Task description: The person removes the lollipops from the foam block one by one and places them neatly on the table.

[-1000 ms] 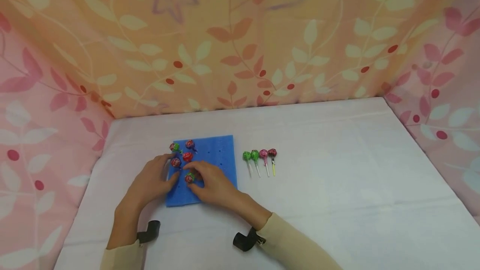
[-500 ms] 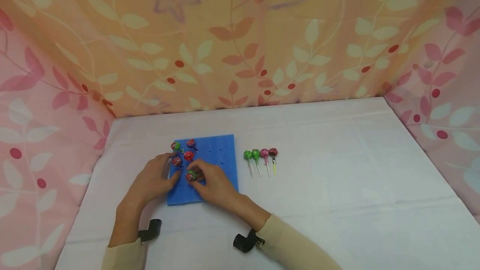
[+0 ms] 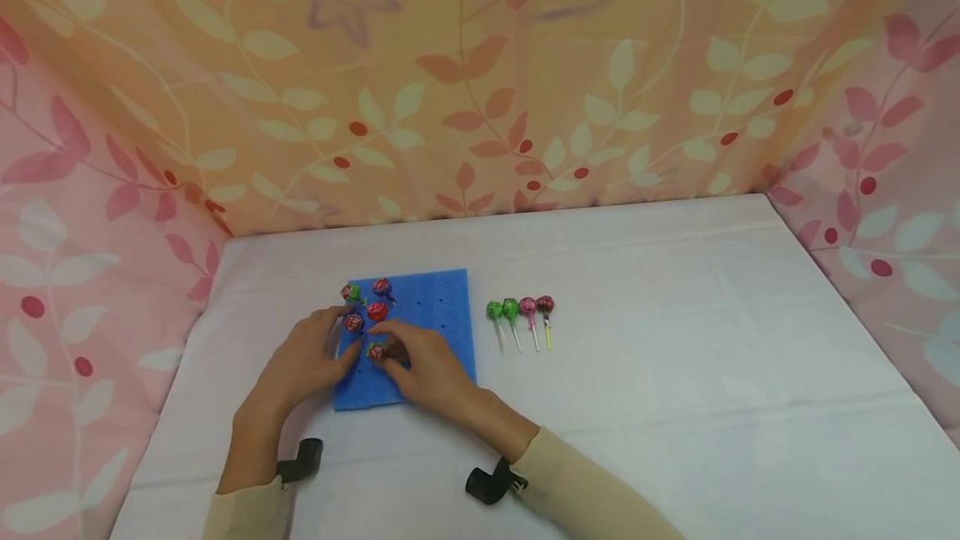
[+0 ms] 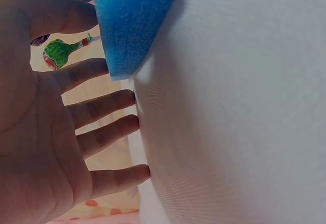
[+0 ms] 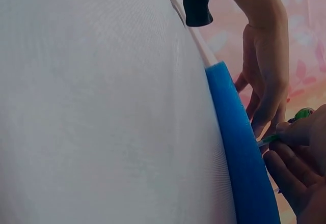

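Observation:
A blue foam board (image 3: 442, 298) with small holes lies on the white table. My right hand (image 3: 431, 369) pinches a lollipop (image 3: 377, 352) in a red and green wrapper over the board's left half. Its stick (image 5: 267, 140) meets the board in the right wrist view; how deep it goes, I cannot tell. My left hand (image 3: 303, 361) touches the board's left edge with thumb and index finger, other fingertips on the table. Several lollipops stand in the board by the hands: a red-green one (image 3: 350, 292), a purple-red one (image 3: 382, 286), a red one (image 3: 377, 312) and a dark one (image 3: 353, 322).
Right of the board, several lollipops lie side by side: green ones (image 3: 511, 307), a pink one (image 3: 527, 307) and a dark red one (image 3: 545, 305) with a yellow stick. Floral curtains (image 3: 480, 90) enclose the table's back and sides.
The lollipop in my right hand has shifted slightly left over the board, with the fingers still pinching it. My left hand has stayed at the board's edge.

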Tool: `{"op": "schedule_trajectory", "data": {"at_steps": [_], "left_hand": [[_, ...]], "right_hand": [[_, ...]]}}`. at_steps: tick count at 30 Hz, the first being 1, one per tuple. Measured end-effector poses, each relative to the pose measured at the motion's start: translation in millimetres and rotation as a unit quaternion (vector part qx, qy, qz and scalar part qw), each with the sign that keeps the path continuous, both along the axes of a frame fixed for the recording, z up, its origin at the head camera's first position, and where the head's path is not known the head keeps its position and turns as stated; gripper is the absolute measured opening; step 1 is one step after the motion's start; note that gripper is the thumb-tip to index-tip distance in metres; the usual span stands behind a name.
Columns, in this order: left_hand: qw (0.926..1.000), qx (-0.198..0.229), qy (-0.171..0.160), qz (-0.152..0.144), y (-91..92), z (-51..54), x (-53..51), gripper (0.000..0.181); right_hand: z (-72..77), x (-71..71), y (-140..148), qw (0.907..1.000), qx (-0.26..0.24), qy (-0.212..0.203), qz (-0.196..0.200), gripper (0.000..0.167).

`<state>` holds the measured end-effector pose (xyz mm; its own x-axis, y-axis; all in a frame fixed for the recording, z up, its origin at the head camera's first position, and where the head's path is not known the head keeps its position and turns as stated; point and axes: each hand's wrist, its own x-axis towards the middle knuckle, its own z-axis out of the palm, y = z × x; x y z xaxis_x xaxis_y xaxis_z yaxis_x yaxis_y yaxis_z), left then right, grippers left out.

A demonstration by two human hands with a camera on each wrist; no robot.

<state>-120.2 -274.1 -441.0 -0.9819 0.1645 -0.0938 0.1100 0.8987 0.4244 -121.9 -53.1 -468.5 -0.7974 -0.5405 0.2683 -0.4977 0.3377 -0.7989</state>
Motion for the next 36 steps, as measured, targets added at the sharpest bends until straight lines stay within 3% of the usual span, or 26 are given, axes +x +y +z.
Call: {"op": "schedule_trajectory", "data": {"at_steps": [6,18,23,36], "left_hand": [[1.0000,0.000,0.004,-0.002,-2.4,-3.3,-0.5,0.065],[1.0000,0.001,0.004,-0.003,-2.5,-3.3,-0.6,0.065],[1.0000,0.000,0.007,-0.005,-1.6,-3.7,-1.3,0.065],[0.9998,-0.001,0.016,-0.007,-1.6,-5.2,-1.1,0.064]], "right_hand": [[0.5,0.9,-0.5,0.9992,-0.039,0.002,0.004,0.030],[6.1,4.5,0.7,0.9975,-0.054,0.045,0.000,0.031],[10.9,5.9,4.0,0.9961,-0.081,0.034,0.007,0.031],[22.7,14.4,31.2,0.9956,-0.092,0.020,0.004,0.031]]}}
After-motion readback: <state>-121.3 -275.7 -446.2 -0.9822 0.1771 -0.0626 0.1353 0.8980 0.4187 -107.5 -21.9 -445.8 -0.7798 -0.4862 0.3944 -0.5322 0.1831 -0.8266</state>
